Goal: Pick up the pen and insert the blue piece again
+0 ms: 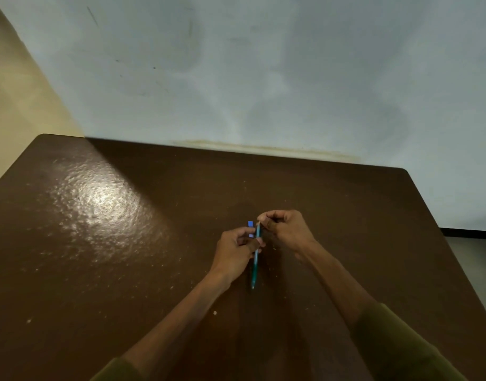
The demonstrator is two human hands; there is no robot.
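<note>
Both hands (259, 237) pinch a teal pen (255, 259); any lettering seems unreadable.

No lettering, label, brand mark or number can be read anywhere. The teal pen (255, 259) at lower centre of the frame and the small blue piece (250, 229) just above it show plain colour only, too small to reveal any print.

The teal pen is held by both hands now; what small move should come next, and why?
Probably the right hand should pull or twist off the part it pinches at the far end of the teal pen. The left hand already grips the barrel, and a small blue piece sits by that end.
</note>
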